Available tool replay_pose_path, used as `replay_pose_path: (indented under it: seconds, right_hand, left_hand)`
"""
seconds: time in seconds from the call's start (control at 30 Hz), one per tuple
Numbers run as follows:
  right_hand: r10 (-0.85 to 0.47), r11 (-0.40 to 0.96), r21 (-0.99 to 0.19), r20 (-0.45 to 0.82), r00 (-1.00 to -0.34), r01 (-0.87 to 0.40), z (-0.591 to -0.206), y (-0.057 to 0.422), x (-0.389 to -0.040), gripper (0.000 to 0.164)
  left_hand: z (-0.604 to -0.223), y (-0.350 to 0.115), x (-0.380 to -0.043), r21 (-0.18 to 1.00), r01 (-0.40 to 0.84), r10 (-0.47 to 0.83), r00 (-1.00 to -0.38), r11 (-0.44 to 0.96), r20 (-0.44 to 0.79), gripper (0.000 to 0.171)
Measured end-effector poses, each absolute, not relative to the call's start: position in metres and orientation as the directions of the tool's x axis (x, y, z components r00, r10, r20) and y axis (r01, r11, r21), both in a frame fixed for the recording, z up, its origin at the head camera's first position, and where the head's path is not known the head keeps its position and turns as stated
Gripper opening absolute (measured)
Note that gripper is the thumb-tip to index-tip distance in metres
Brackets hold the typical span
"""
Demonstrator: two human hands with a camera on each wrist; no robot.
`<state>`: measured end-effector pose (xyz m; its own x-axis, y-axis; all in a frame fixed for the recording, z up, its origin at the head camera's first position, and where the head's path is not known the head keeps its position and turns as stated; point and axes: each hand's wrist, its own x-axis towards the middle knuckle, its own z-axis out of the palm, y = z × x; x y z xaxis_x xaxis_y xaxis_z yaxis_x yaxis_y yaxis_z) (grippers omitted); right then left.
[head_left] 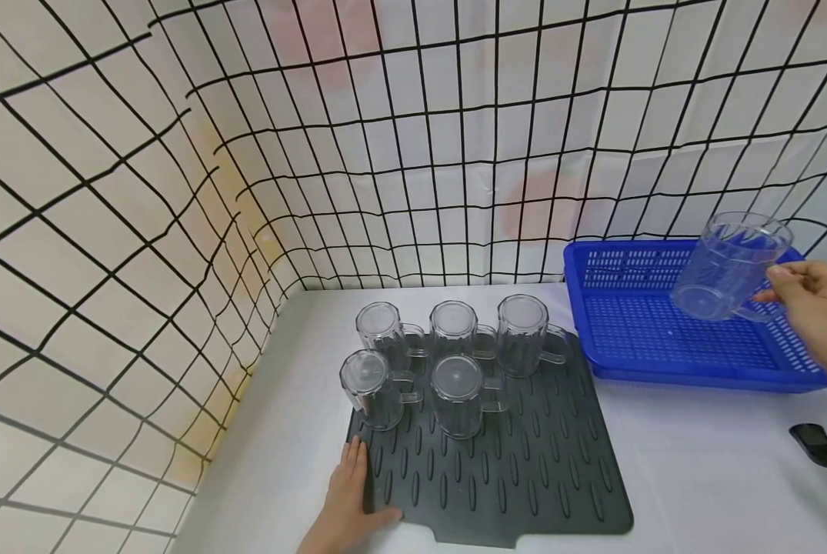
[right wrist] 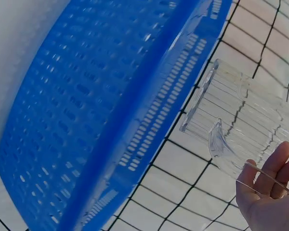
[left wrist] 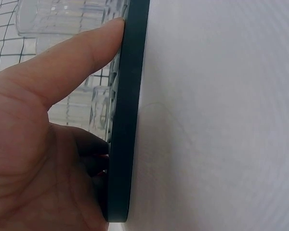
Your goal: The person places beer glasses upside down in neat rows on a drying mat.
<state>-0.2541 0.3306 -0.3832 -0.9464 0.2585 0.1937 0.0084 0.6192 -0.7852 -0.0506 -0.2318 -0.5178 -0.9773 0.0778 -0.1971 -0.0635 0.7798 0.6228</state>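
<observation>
My right hand (head_left: pixel 818 304) grips a clear glass mug (head_left: pixel 721 265) by its handle. Mouth upward and slightly tilted, the mug is held over the right part of a blue plastic basket (head_left: pixel 697 377). At the lower left edge of a dark grey ridged mat (head_left: pixel 503 496), my left hand (head_left: pixel 347 496) rests with fingers extended and thumb spread. The left wrist view shows the thumb (left wrist: pixel 82 55) touching the mat's edge (left wrist: pixel 127 120); the other fingers are partly hidden. Several clear mugs (head_left: pixel 458 396) stand on the mat's back left part, bases up and handles pointing right.
A black object (head_left: pixel 825 448) lies on the white table (head_left: pixel 697 469) at the right, partly cut off. White cloth with a black grid (head_left: pixel 455 154) rises behind the mat and basket and along the left side.
</observation>
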Motion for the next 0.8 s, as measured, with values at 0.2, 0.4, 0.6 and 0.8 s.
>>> replay_pose_path:
  seconds: [0.2, 0.4, 0.6, 0.8]
  right_hand:
    - [0.213, 0.657, -0.753, 0.209, -0.954, -0.019, -0.375, 0.316, -0.244, 0.024]
    - [0.159, 0.663, -0.744, 0.248, -0.956, -0.083, -0.371, 0.303, -0.235, 0.039]
    - [0.136, 0.667, -0.739, 0.242, -0.961, -0.091, -0.370, 0.294, -0.231, 0.039]
    - [0.113, 0.670, -0.733, 0.256, -0.960, -0.117, -0.368, 0.288, -0.222, 0.035]
  left_hand:
    - [-0.515, -0.231, -0.050, 0.627, -0.058, 0.082, -0.978, 0.777, -0.192, 0.117]
    - [-0.515, -0.231, -0.050, 0.627, -0.063, 0.082, -0.976, 0.777, -0.200, 0.117]
    - [-0.516, -0.232, -0.051, 0.634, -0.069, 0.084, -0.975, 0.770, -0.208, 0.118]
    - [-0.517, -0.233, -0.051, 0.638, -0.068, 0.088, -0.974, 0.767, -0.209, 0.118]
